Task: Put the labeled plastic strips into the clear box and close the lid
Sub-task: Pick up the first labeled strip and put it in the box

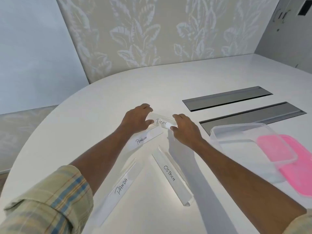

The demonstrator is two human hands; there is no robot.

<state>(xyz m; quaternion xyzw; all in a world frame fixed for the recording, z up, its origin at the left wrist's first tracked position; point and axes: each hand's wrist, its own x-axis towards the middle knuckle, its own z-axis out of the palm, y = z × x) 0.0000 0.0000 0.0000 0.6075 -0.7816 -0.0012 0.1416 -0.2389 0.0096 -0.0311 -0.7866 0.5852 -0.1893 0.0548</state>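
Four clear plastic strips with handwritten labels lie on the white table [101, 102]. The strip marked "Bear" [161, 121] is pinched at both ends: my left hand [136, 121] grips its left end and my right hand [184, 130] its right end. Just below it lies the "Penguin" strip [143, 140], partly under my left wrist. Nearer to me are the "Panda" strip [120, 186] and the "Ostrich" strip [170, 174]. The clear box [217, 134] stands open at the right, with its pink lid [293, 164] lying beside and under it.
Two grey recessed cable hatches [226, 97] [253, 116] sit in the table behind the box. A leaf-patterned wall panel [152, 34] rises beyond the table's curved far edge.
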